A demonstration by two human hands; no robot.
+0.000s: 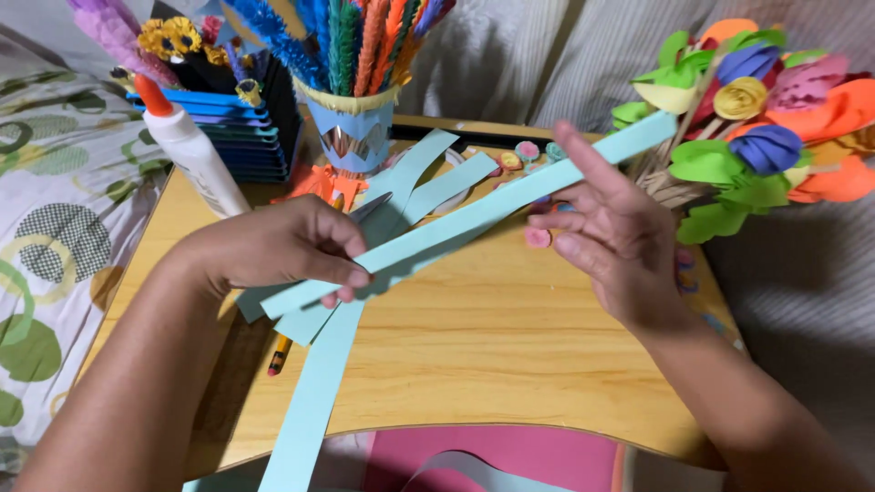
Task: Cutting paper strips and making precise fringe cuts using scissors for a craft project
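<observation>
- Over the middle of the desk (492, 355), the left hand (273, 251) pinches a long pale-blue paper strip (474, 219) near its lower end.
- Right hand (611, 232) is spread, fingers loose, steadying the strip's upper part from behind.
- More blue strips (314, 392) lie beneath, one hanging over the desk's near edge.
- Bare wood lies open between the hands and the front edge.
- Glue bottle (187, 146), cup of pipe cleaners (351, 109) and paper flowers (756, 118) crowd the far edge.
</observation>
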